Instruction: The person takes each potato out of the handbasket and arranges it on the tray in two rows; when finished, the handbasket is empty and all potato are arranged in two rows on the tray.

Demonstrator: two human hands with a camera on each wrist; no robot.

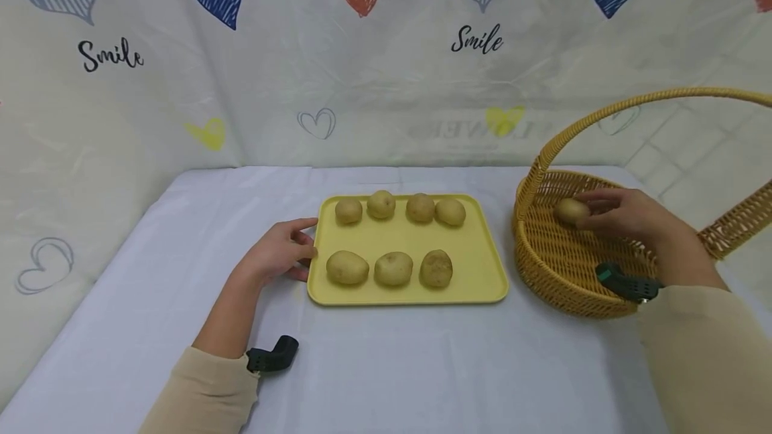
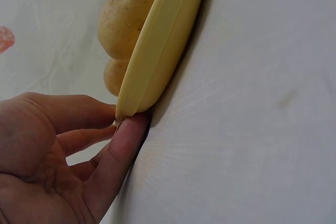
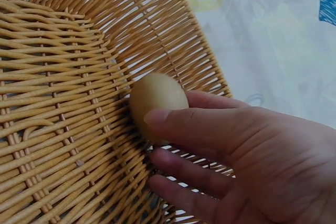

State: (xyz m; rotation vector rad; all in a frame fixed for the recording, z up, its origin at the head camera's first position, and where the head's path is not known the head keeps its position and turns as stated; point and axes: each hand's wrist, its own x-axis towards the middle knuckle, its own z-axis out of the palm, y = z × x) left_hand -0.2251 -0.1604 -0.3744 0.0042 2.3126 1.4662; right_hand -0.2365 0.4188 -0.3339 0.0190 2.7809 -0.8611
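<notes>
My right hand (image 1: 627,214) is inside the wicker basket (image 1: 523,246), holding a small potato (image 3: 157,100) between thumb and fingers close over the woven bottom. In the right wrist view the thumb lies across the potato's near side. At the left edge of the yellow tray (image 1: 386,238), my left hand (image 1: 280,250) pinches the rim, with the tray flat on the table. Along the tray's back side several potatoes (image 1: 381,204) stand in a row. Three larger potatoes (image 1: 394,268) lie along its front half.
A tall arched handle (image 1: 603,111) rises over the basket, which stands right of the tray. White cloth covers the table (image 1: 386,367). Behind it hangs a pale curtain (image 1: 271,86) printed with hearts. Each wrist wears a small black camera (image 1: 274,355).
</notes>
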